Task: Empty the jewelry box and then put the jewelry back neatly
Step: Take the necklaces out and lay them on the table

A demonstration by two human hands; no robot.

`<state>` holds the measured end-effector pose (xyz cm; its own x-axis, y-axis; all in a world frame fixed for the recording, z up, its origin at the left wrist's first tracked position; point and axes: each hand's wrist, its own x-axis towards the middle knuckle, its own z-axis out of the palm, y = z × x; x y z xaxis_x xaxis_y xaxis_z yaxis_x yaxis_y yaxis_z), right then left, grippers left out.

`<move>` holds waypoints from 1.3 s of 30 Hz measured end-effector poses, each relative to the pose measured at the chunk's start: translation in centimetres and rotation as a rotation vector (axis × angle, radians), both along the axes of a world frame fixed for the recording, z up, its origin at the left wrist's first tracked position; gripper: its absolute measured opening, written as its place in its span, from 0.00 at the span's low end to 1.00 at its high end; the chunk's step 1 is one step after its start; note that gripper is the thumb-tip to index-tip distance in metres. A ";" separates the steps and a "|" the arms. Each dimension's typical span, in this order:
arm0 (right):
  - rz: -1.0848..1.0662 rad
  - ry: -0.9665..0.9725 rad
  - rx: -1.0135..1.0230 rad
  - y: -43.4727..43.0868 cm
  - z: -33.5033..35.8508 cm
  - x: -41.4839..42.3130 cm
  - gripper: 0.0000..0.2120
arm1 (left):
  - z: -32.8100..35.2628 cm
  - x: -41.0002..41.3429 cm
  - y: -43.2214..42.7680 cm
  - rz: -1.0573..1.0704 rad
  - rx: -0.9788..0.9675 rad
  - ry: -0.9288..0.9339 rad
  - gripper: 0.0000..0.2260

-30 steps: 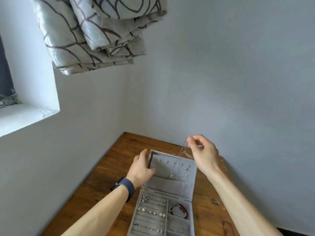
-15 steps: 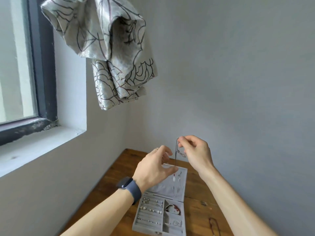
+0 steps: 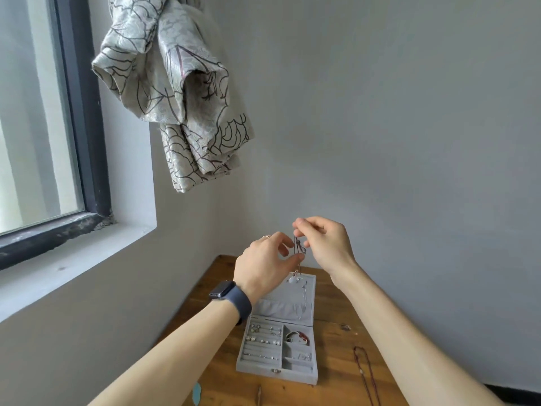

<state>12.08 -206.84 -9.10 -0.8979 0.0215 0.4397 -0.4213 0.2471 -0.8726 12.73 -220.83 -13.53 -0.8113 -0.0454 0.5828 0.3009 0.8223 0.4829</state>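
A grey velvet jewelry box (image 3: pixel 312 373) lies open on the wooden table (image 3: pixel 333 335), its lid (image 3: pixel 308 300) standing up at the back. Earrings and rings sit in its left rows, and a red-and-white bracelet (image 3: pixel 297 337) lies in a right compartment. Above the lid my right hand (image 3: pixel 325 244) pinches the top of a dark cord necklace (image 3: pixel 299 249) with a small pale pendant (image 3: pixel 292 279) dangling. My left hand (image 3: pixel 263 265), a watch on its wrist, pinches the same cord lower down.
A dark red cord necklace (image 3: pixel 366 373) lies on the table right of the box. A small metal piece (image 3: pixel 345 327) sits near the wall. A patterned curtain (image 3: pixel 175 92) hangs knotted above, beside a window (image 3: pixel 38 112) and its sill on the left.
Both hands rose above the box lid with the necklace. My left hand left the lid and took hold of the cord. The camera tilted, showing more window.
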 end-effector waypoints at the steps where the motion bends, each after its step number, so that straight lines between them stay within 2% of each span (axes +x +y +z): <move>1: 0.002 0.002 -0.003 0.1 0.2 0.2 0.10 | 0.2 0.0 0.0 0.006 0.001 -0.004 0.15; 19: 0.049 -0.033 0.007 1.8 0.0 1.5 0.09 | 1.5 0.3 1.6 -0.017 -0.023 -0.058 0.19; 25: 0.029 -0.076 0.032 2.0 -1.4 0.8 0.09 | 0.1 -0.2 1.8 -0.034 -0.029 -0.110 0.15; 33: -0.055 -0.259 0.035 3.3 -6.7 -1.1 0.14 | -3.1 -0.1 -0.2 -0.174 0.051 -0.158 0.12; 39: -0.062 -0.493 0.121 3.2 -14.6 -3.3 0.11 | -4.3 0.7 -2.5 -0.232 0.172 -0.194 0.09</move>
<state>8.77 -203.67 -23.75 -0.9979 0.0561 -0.0330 0.0515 0.3698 -0.9277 13.47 -223.28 -17.86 -0.9064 0.0685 0.4168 0.3592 0.6443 0.6752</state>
